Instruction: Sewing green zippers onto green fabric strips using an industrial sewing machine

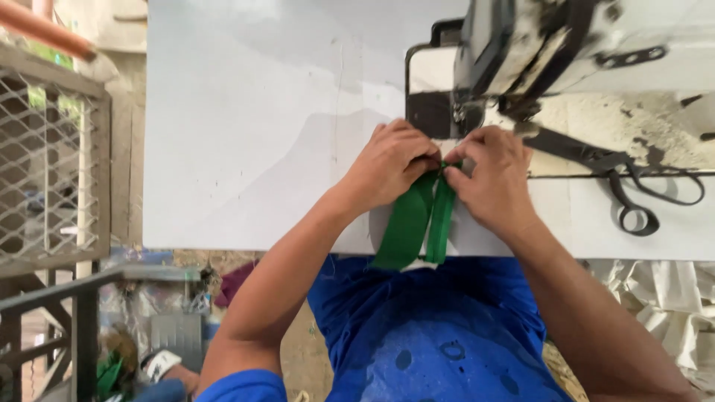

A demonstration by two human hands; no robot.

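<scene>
Head view, looking straight down: I see both hands meeting at the far middle of a white table (253, 149), just in front of the sewing machine (566, 52). The thing they work on is a green strip of cloth (411, 223), plain and matte, a strong grass green, folded so that two bands run side by side from the fingers back toward me and hang a little over the near edge of the table. The two bands lie close together, the left one broader, the right one narrower and seen more on edge. My left hand (387, 167) has its fingers curled and pressed together on the top end of the strip, pinching it. My right hand (491, 175) does the same from the other side, thumb and fingers closed on the same green end, so the two hands almost touch.

To the right, on the table, lie dark scissors (633, 197), well apart from the hands. Below the table edge I see a blue shirt (432, 335). On the far left stands a wire mesh panel (45, 164) in a metal frame. I cannot make out any labels or signs; the machine's body is off-white, worn and smudged dark.
</scene>
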